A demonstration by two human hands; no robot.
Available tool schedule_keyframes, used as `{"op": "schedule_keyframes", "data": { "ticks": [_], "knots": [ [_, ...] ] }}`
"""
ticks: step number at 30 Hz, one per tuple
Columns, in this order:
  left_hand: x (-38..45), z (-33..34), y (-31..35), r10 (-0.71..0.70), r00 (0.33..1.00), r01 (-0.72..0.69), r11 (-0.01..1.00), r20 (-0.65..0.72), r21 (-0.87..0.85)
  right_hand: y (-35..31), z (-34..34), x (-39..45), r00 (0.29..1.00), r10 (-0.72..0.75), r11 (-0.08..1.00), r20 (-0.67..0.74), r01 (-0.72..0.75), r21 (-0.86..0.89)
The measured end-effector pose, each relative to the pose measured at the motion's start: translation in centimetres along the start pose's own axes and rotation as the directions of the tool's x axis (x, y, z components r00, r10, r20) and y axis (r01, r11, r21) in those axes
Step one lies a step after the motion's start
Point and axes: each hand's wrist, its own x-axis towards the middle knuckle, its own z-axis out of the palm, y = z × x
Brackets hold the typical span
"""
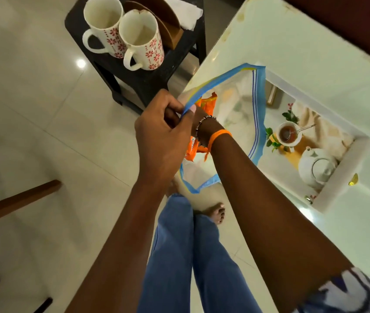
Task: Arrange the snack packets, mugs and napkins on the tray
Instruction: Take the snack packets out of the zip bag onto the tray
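Left hand (163, 134) at frame centre pinches blue rim of zip bag (242, 98), thumb and fingers curled on it, holding mouth open toward upper right. Right hand reaches inside bag – only wrist with orange band visible, fingers hidden, grasp cannot tell. Orange snack packets (206, 103) lie in bag just beside left fingertips, long axis running down-frame; right hand nearer. Judgement: next move draws packet out through mouth. Tray (346, 159) at right, well apart; mugs (123, 32) upper left on black stool (143, 75).

Left hand (163, 134) pinches the zip bag (242, 105) rim; right hand hidden inside.
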Motion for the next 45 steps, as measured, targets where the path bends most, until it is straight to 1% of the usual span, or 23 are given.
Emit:
{"op": "schedule_keyframes", "data": {
  "ticks": [2, 3, 4, 5, 7, 11, 13, 16, 19, 22, 25, 31, 34, 36, 39, 40, 41, 42, 43, 44, 45],
  "knots": [
    [-0.2, 0.6, 0.2, -0.011, 0.999, 0.011, 1.000, 0.033, -0.020, 1.1, -0.7, -1.0, 0.995, -0.005, 0.997, -0.095, 0.013, 0.081],
    [-0.3, 0.9, 0.4, -0.014, 0.999, 0.016, 0.999, 0.049, -0.032, 1.9, -1.0, -1.6, 0.986, -0.031, 0.992, -0.166, 0.051, 0.119],
    [-0.3, 1.4, 0.6, -0.016, 0.998, 0.018, 0.999, 0.062, -0.039, 2.7, -1.5, -2.6, 0.969, -0.031, 0.976, -0.244, 0.081, 0.200],
    [-0.4, 1.9, 0.8, -0.018, 0.997, 0.021, 0.999, 0.072, -0.039, 3.5, -2.0, -3.7, 0.955, -0.001, 0.940, -0.297, 0.103, 0.326],
    [-0.6, 2.9, 1.2, -0.022, 0.995, 0.025, 0.999, 0.099, -0.032, 5.5, -2.9, -6.2, 0.905, 0.065, 0.868, -0.421, 0.156, 0.471],
    [-1.5, 5.8, 2.2, -0.024, 0.975, 0.033, 0.999, 0.223, -0.036, 10.4, -4.8, -11.6, 0.781, 0.131, 0.795, -0.611, 0.286, 0.535],
    [-2.0, 7.4, 2.5, 0.007, 0.967, -0.002, 1.000, 0.254, -0.019, 13.2, -5.5, -13.8, 0.703, 0.213, 0.725, -0.679, 0.352, 0.591],
    [-2.5, 9.3, 2.8, 0.044, 0.959, -0.054, 0.998, 0.279, 0.030, 16.9, -6.0, -16.5, 0.582, 0.373, 0.602, -0.722, 0.441, 0.666],
    [-3.3, 11.1, 2.8, 0.032, 0.955, -0.053, 0.997, 0.295, 0.063, 20.5, -6.5, -18.1, 0.467, 0.538, 0.480, -0.702, 0.514, 0.711],
    [-3.9, 12.3, 2.5, 0.029, 0.951, -0.063, 0.993, 0.309, 0.100, 23.9, -6.5, -18.2, 0.390, 0.651, 0.398, -0.652, 0.556, 0.730],
    [-4.4, 13.2, 2.0, 0.025, 0.945, -0.072, 0.989, 0.326, 0.130, 26.7, -6.3, -16.8, 0.334, 0.732, 0.357, -0.594, 0.555, 0.751],
    [-5.3, 13.4, 1.8, 0.017, 0.939, -0.074, 0.985, 0.343, 0.153, 30.8, -3.9, -13.7, 0.312, 0.798, 0.288, -0.516, 0.554, 0.781],
    [-5.3, 12.8, 1.7, 0.007, 0.942, -0.059, 0.988, 0.335, 0.145, 32.3, -2.1, -13.7, 0.293, 0.843, 0.310, -0.451, 0.422, 0.852],
    [-5.2, 12.4, 1.7, -0.003, 0.946, -0.044, 0.990, 0.324, 0.135, 32.7, -1.2, -14.0, 0.324, 0.847, 0.311, -0.422, 0.342, 0.887],
    [-5.0, 11.4, 1.7, -0.009, 0.952, -0.025, 0.994, 0.305, 0.107, 32.6, -0.7, -15.1, 0.402, 0.841, 0.288, -0.361, 0.231, 0.929],
    [-5.0, 11.0, 1.8, -0.016, 0.953, -0.013, 0.995, 0.302, 0.094, 32.1, -0.8, -15.5, 0.418, 0.842, 0.295, -0.341, 0.172, 0.940],
    [-5.1, 10.8, 1.8, -0.030, 0.954, 0.006, 0.997, 0.298, 0.081, 31.3, -1.0, -15.9, 0.416, 0.847, 0.319, -0.332, 0.102, 0.942],
    [-5.1, 10.3, 1.8, -0.046, 0.956, 0.027, 0.997, 0.290, 0.069, 30.1, -1.2, -16.2, 0.398, 0.848, 0.363, -0.350, 0.044, 0.931],
    [-5.0, 9.8, 1.9, -0.058, 0.958, 0.044, 0.998, 0.279, 0.055, 28.5, -1.5, -16.5, 0.374, 0.835, 0.431, -0.405, 0.013, 0.902],
    [-5.0, 9.2, 2.0, -0.063, 0.962, 0.055, 0.998, 0.264, 0.037, 26.3, -2.0, -16.7, 0.369, 0.793, 0.516, -0.485, 0.017, 0.856],
    [-4.9, 8.6, 2.1, -0.061, 0.969, 0.058, 0.998, 0.238, 0.019, 23.8, -2.5, -16.8, 0.410, 0.719, 0.597, -0.561, 0.048, 0.801]
  ]
}}
